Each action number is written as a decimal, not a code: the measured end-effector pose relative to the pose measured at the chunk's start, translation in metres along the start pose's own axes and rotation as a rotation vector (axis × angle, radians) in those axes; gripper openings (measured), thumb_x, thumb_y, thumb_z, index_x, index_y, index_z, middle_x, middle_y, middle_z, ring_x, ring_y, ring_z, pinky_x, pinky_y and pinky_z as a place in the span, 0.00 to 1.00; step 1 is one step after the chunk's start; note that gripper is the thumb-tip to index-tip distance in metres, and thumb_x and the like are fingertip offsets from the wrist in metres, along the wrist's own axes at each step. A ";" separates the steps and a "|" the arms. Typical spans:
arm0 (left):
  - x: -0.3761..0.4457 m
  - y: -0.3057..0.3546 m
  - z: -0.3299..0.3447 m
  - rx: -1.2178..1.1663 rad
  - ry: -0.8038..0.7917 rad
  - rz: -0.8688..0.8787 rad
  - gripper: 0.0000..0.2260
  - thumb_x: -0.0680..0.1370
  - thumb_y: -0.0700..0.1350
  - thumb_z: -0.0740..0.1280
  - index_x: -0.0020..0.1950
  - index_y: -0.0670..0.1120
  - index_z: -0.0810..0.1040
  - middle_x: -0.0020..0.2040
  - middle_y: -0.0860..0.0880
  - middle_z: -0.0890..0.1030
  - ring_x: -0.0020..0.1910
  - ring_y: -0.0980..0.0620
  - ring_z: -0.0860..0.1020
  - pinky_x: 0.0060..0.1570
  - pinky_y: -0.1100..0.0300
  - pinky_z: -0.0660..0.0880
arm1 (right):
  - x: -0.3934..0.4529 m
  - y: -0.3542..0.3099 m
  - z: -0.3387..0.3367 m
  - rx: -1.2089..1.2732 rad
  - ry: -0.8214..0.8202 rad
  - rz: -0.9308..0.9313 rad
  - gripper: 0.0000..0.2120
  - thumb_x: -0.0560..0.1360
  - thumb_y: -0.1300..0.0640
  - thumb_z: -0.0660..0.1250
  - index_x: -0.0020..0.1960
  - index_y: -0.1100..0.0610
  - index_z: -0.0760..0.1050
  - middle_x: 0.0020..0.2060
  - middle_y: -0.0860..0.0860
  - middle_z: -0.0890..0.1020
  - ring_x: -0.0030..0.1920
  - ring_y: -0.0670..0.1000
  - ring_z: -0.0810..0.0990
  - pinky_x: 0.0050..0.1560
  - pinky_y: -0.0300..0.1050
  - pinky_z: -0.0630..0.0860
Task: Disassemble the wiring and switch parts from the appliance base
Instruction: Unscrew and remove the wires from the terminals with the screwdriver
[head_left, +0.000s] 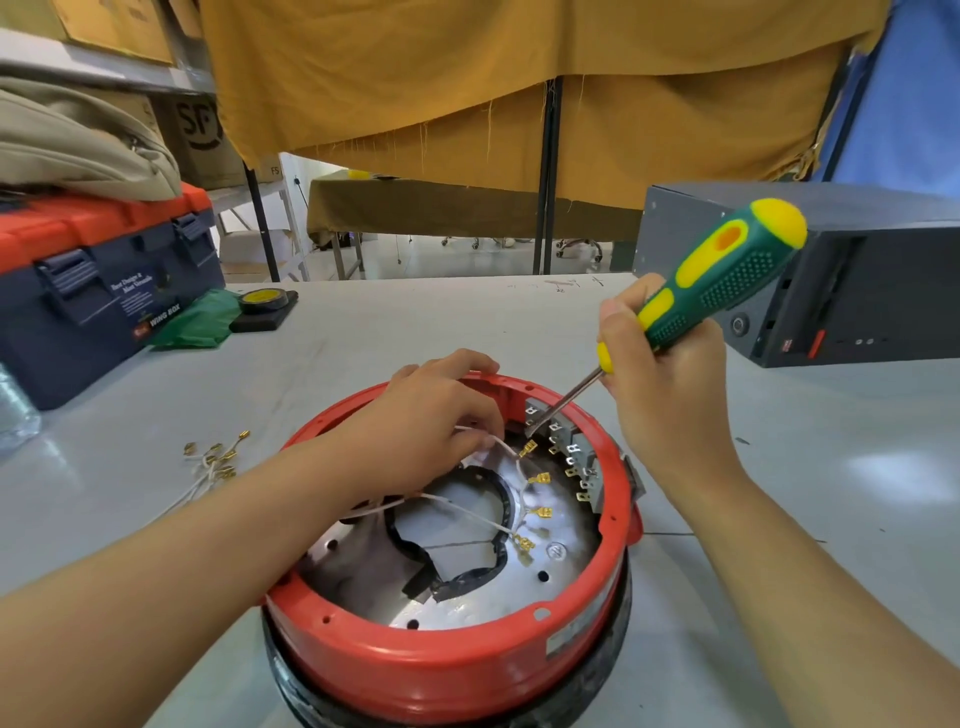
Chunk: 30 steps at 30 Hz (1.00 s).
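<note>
Grey worktop (363, 332) in what looks like a workshop, mustard-yellow cloth (467, 67) hanging across the back. Sitting at the near edge, about the middle, is the appliance base (447, 660), a round red shell with a black band around the bottom, opened up so you can see the shiny metal plate inside with a ragged black-edged hole in it.

Left hand (441, 421) is reaching in over the far rim, fingers curled, and its grip is pinching a thin white wire (501, 444) that ends in a little brass spade terminal (529, 448). More white wires with brass terminals (540, 512) lie loose across the plate toward the right side. Along the inner right wall there's a row of grey switch blocks (571, 447) with brass tabs sticking out.

Right hand (670, 384) has a full closed grip around the lower part of a green-and-yellow screwdriver (727, 270), handle pointing up and to the right, and the metal tip is down at the farthest switch block, just beside the wire the left hand holds.

Over by the worktop's left edge there's a small bundle of removed wires (213, 462) lying on their own, well apart from the base. Far left corner has a navy and orange toolbox (98, 291), a green bag (197, 322) beside it, plus a roll of black tape (262, 301). A dark grey computer case (831, 275) lies on the right side.
</note>
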<state>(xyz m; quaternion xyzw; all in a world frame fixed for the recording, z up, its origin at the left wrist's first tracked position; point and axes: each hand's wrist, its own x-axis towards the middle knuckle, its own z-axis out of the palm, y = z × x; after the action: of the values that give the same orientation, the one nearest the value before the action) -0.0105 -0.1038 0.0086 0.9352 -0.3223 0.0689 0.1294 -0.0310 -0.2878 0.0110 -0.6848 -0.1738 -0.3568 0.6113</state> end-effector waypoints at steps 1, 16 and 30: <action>0.000 0.000 -0.001 -0.011 0.010 0.002 0.06 0.77 0.48 0.66 0.48 0.54 0.82 0.71 0.54 0.63 0.67 0.56 0.65 0.67 0.53 0.63 | 0.000 -0.001 0.000 0.008 0.010 -0.001 0.12 0.71 0.49 0.61 0.29 0.48 0.66 0.24 0.46 0.66 0.26 0.48 0.65 0.30 0.41 0.63; 0.000 -0.008 -0.023 -0.177 0.135 -0.026 0.05 0.76 0.44 0.69 0.49 0.49 0.84 0.47 0.54 0.82 0.46 0.60 0.76 0.48 0.73 0.67 | 0.000 -0.006 -0.003 0.067 0.120 -0.031 0.12 0.75 0.54 0.61 0.34 0.45 0.68 0.24 0.41 0.71 0.27 0.42 0.70 0.30 0.37 0.68; -0.030 -0.018 -0.040 -0.054 0.141 -0.187 0.12 0.74 0.47 0.71 0.56 0.54 0.78 0.53 0.55 0.76 0.50 0.59 0.73 0.55 0.64 0.70 | -0.005 -0.007 0.003 0.066 -0.014 0.025 0.09 0.75 0.53 0.61 0.36 0.51 0.70 0.24 0.44 0.73 0.27 0.43 0.73 0.32 0.35 0.71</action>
<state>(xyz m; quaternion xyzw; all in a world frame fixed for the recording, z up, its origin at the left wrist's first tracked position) -0.0251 -0.0612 0.0371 0.9502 -0.2255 0.1133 0.1826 -0.0382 -0.2824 0.0131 -0.6688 -0.1810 -0.3383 0.6368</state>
